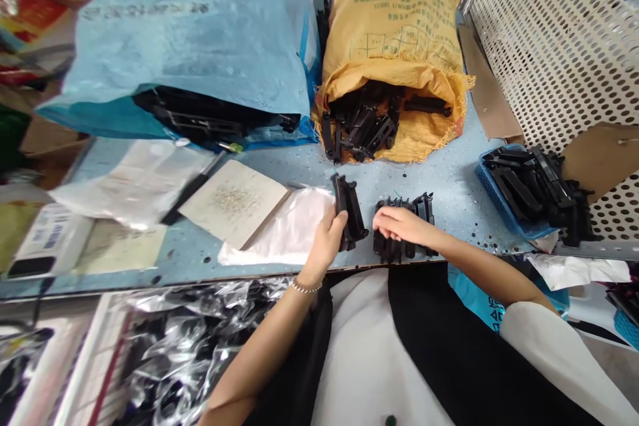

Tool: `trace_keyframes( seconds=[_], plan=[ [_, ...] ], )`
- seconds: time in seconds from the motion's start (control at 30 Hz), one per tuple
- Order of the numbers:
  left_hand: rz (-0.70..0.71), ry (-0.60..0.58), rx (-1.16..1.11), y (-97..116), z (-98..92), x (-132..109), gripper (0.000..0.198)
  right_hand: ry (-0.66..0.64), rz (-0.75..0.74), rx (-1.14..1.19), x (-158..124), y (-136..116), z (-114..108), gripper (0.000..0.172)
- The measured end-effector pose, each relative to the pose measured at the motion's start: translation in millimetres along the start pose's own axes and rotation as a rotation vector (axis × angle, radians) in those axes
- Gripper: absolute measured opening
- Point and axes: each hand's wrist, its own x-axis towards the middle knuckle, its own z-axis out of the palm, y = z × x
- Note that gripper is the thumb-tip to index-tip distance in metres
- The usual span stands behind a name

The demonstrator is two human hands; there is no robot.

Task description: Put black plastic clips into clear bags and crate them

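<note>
My left hand (329, 236) is closed around a stack of black plastic parts (349, 210) standing on the blue table (449, 180) near its front edge. My right hand (397, 223) lies on top of a second row of black plastic parts (409, 249) just to the right, fingers curled over them. A yellow woven sack (394, 33) lies open behind, and more black parts (369, 123) spill out of its mouth.
A blue plastic bag (190, 26) with black parts lies at the back left. A blue tray (486, 183) with black parts sits at the right, below a white perforated panel (549, 46). Cardboard (234, 200), a clear bag (289, 229) and papers lie at the left.
</note>
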Motion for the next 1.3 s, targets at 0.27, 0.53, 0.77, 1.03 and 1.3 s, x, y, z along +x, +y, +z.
trace_keyframes(
  seconds=[0.27, 0.53, 0.77, 1.03, 1.3],
  plan=[
    [0.175, -0.12, 0.744, 14.0, 13.9, 27.4, 0.033, 0.379, -0.198, 0.113, -5.3, -10.0, -44.9, 0.03],
    [0.144, 0.081, 0.658, 77.5, 26.3, 201.6, 0.051, 0.516, -0.265, 0.135, -25.4, -11.1, -46.6, 0.031],
    [0.059, 0.006, 0.8, 71.6, 16.5, 204.6, 0.026, 0.664, -0.268, -0.016, -43.8, -1.4, -61.0, 0.029],
    [0.141, 0.006, 0.239, 62.0, 11.7, 120.4, 0.038, 0.606, -0.352, -0.156, 7.3, -9.4, -69.4, 0.04],
    [0.175, -0.268, 0.384, 23.8, 62.9, 107.5, 0.055, 0.68, -0.208, -0.249, 92.0, 22.7, -90.1, 0.034]
  ],
)
